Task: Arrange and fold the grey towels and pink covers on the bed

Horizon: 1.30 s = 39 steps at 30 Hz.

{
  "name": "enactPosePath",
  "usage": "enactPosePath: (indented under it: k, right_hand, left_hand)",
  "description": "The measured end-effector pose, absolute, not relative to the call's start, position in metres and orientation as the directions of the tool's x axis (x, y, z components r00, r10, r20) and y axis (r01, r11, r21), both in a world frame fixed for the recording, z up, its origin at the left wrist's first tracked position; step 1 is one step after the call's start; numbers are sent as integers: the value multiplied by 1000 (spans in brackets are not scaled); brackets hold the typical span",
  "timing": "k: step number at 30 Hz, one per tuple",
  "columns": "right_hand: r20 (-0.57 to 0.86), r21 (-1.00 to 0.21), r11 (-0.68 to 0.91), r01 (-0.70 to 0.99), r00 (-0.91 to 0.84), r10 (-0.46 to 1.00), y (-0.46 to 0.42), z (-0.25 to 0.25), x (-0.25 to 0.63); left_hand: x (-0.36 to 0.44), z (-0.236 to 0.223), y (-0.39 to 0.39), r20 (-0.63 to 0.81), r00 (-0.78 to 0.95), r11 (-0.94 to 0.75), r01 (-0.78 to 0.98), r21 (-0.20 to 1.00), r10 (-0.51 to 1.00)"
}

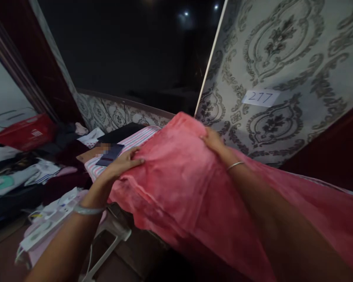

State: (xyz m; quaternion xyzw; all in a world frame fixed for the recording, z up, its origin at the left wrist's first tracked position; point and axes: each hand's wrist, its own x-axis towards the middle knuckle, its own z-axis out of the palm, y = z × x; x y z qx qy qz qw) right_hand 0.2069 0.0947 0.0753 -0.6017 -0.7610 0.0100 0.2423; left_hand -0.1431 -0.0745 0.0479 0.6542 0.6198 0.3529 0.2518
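Note:
A large pink fleece cloth [179, 184] lies draped over a striped surface [137, 141] and hangs off its near edge. My left hand [125, 161] rests on the cloth's left edge, thumb on top and fingers curled under the hem, gripping it. My right hand [214, 140] presses on the far top fold of the cloth, fingers bent into the fabric. Both wrists carry a thin metal bangle.
A dark phone or wallet [110, 154] and a black flat item [122, 132] lie on the striped surface. Piled clothes [32, 172] and a red box [26, 131] fill the left. A white plastic stool [106, 243] stands below. A patterned wall with a "217" label [260, 97] rises at right.

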Motion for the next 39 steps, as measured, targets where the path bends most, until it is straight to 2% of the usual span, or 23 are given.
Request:
enactPosePath:
  k: [2,4,8,12,15,17,21,24,27,30,35,39]
  right_hand:
    - [143,-207,215,954,-188,972,86,34,188]
    - [50,-200,214,956,-208,977,73,-2,182]
    - [32,-199,215,956,-213,977,53,-35,202]
    - [60,-175,206,963,-199,978,36,-36,233]
    - [33,-155,201,967,-198,980,7,-38,252]
    - [1,-139,189,972,-191,982,-20,-40,263]
    - [-83,-133,161,978,-173,981,-79,-44,284]
    - [-82,-169,174,970,-190,978,-122,-48,292]
    - [-25,-223,315,923,-328,944,-165,-58,284]
    - [39,-218,444,869,-447,894,-202,-68,267]
    - [164,-134,447,884,-425,890,-228,-77,252]
    - [214,-127,454,882,-422,881,-228,-80,253]
  left_hand:
    - [-161,17,-68,62,-53,-3,735,678,997]
    - [-169,-11,-68,27,-89,56,809,585,996]
    - [-144,-30,-78,151,-59,-2,926,378,987]
    - [-73,-24,-95,204,192,-242,936,257,960]
    - [-23,-34,-105,129,371,-392,888,240,920]
    - [-3,-46,-109,71,428,-432,872,232,901]
    - [6,-60,-110,34,437,-435,881,186,899]
    - [3,-60,-107,40,436,-436,883,171,899]
    - [3,-58,-104,87,436,-445,878,175,896]
    - [4,-56,-106,170,428,-457,861,221,888]
    - [1,-54,-131,374,447,-568,751,337,813]
    - [-10,-61,-160,420,486,-633,683,366,767]
